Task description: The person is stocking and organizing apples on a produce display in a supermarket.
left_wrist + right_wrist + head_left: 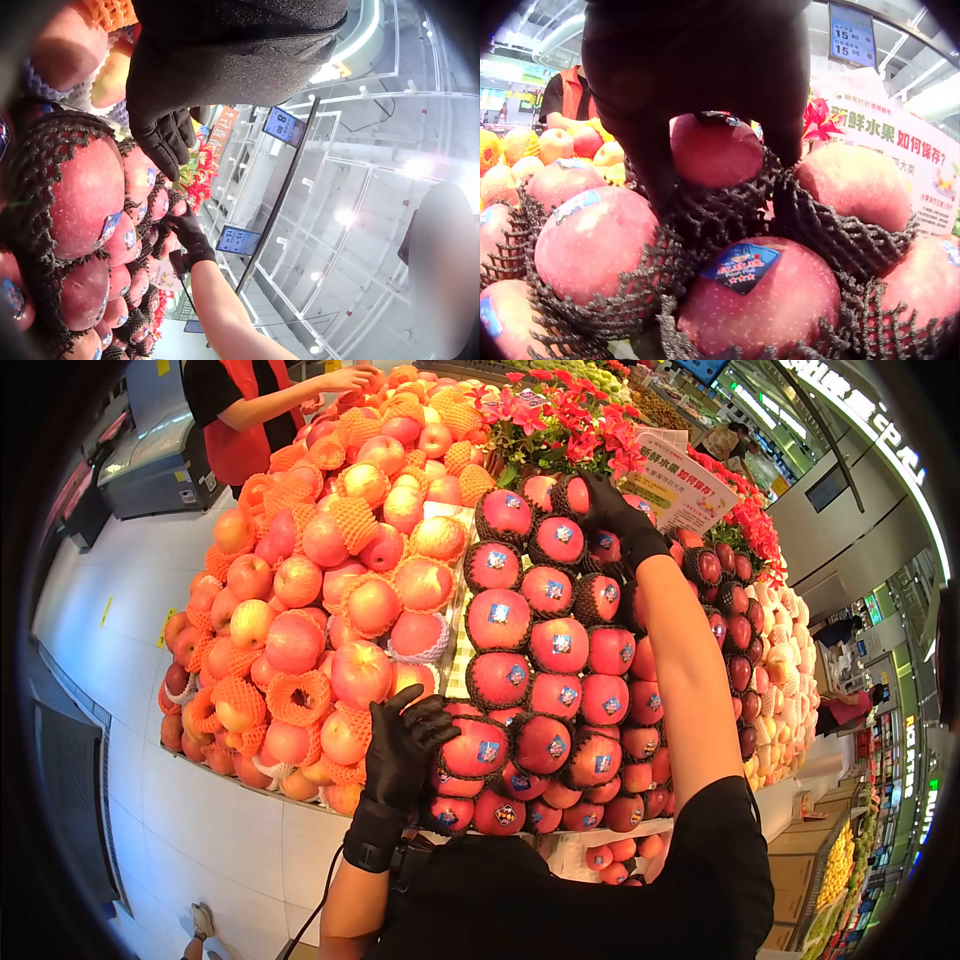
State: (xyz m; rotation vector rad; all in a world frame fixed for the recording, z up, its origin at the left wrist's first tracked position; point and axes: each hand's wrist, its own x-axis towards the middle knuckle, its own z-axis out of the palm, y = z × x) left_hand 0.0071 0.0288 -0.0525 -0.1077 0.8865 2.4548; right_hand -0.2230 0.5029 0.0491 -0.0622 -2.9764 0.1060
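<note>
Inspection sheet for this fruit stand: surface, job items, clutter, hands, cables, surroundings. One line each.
Surface: pale liner showing between piles
Job items: stickered apples in black nets, stacked in rows
Clutter: red flowers and printed sign behind the rows
Hands: left hand, gloved, beside near apples, contact unclear; right hand, gloved, gripping a far apple
Cables: dark cord along left forearm
Surroundings: person in red vest across the stand; tiled floor

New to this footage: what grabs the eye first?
Rows of red apples in black nets fill the middle of the head view. At their far end, the black-gloved right hand grips one apple; bright red flowers stand beyond. A heap of orange-netted fruit glows at left.
</note>
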